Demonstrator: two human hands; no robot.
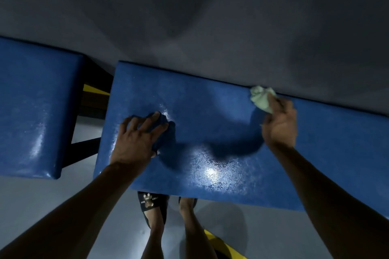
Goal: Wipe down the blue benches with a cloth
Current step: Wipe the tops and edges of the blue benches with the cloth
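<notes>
The left hand (136,139) lay spread on the glossy, grainy blue table (210,132), fingers wide; the right hand (280,124) gripped a crumpled pale-green cloth (262,98) at its far edge.

A blue bench (210,132) is covered in what looks like vinyl or a similar padded upholstery, with a fine pebbled grain. Its top is glossy, throwing back a bright white glare near the front edge and a smaller shine toward the left end. A second blue bench (35,107), just beside it on the left, has the same grained, shiny covering, with soft rounded corners. At the far edge of the first bench, a pale green cloth (262,98) is soft, matt and crumpled into folds. The grey floor (42,193) below looks smooth with a dull sheen. The wall behind is matt grey.
</notes>
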